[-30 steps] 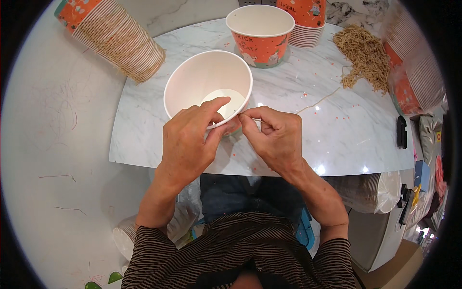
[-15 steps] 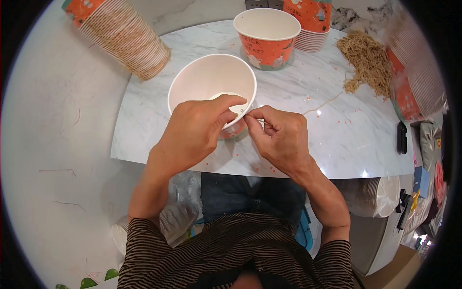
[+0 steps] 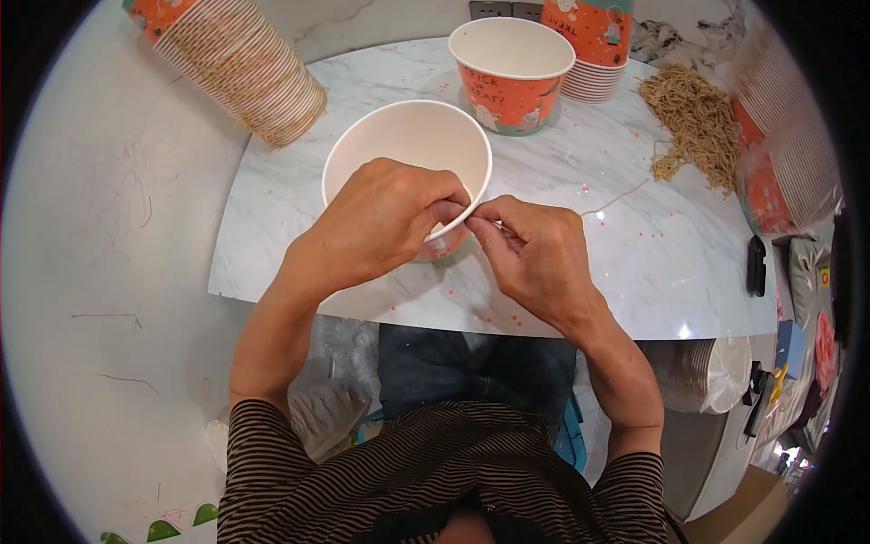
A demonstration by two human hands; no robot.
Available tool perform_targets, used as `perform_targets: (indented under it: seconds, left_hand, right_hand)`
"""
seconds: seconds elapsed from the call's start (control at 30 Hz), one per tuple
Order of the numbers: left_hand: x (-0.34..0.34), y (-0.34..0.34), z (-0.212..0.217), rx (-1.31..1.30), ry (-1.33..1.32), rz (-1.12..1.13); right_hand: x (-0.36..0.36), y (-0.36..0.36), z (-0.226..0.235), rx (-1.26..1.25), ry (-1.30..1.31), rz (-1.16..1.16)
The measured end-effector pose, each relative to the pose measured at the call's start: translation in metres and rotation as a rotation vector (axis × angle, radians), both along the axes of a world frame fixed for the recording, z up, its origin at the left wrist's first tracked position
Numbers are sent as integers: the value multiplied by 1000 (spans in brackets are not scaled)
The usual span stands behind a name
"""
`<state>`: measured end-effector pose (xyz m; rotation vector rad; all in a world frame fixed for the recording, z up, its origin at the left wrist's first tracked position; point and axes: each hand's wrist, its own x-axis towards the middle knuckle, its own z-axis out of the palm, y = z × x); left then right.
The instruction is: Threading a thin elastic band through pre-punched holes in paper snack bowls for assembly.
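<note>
A white-lined paper bucket [image 3: 399, 131] with an orange outside stands tilted in front of me on the marble-look table. My left hand [image 3: 367, 222] reaches over its near rim, thumb and fingertips closed together against the inner wall at the right; what they grip, if anything, is hidden. Outside that same spot on the rim, my right hand [image 3: 535, 258] pinches thumb to forefinger on a thin tan string. A length of this string [image 3: 621, 195] runs from behind my right hand toward the far right of the table.
A tangled pile of tan string [image 3: 691, 127] lies at the far right. Behind my bucket stands another orange bucket [image 3: 509, 91], beside stacked ones [image 3: 594, 77]. A tall bucket stack [image 3: 240, 72] leans far left. Orange bits dot the marble-look table [image 3: 362, 306]; a black object [image 3: 757, 266] lies at its right edge.
My left forefinger, stretched out inside the bucket before, has curled in to meet the thumb at the wall. My right hand keeps its pinch at the rim.
</note>
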<state>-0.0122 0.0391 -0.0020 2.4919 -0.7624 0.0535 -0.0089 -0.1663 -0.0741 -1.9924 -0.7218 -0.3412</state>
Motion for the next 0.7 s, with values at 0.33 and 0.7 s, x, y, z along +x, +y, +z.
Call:
perform_targets:
  seconds: [0.33,0.7]
  left_hand:
    - [-4,7,3,-18,-22,94]
    - [-20,13,15,-307,17,331]
  right_hand:
    - [-3,-6,3,73,154,-16]
    - [4,4,15,186,154,110]
